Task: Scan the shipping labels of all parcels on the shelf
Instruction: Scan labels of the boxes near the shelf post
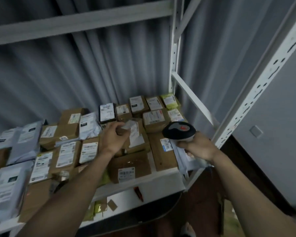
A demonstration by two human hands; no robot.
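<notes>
Several cardboard boxes and grey mailer bags with white shipping labels cover the white shelf (162, 176). My left hand (114, 137) grips a small brown parcel (135, 130) in the middle of the shelf, tilted up off the pile. My right hand (199, 147) holds the handle of a black and grey barcode scanner (179, 130) with a red mark on its head, just right of that parcel. A long brown box (162, 151) lies under the scanner. A brown box with a barcode label (130, 168) sits at the front edge.
White slotted uprights (261, 84) and a diagonal brace (193, 98) close the shelf's right end. A grey corrugated wall stands behind. A shelf beam (75, 24) runs overhead. A lower shelf (120, 212) holds yellow-green packets and a red object.
</notes>
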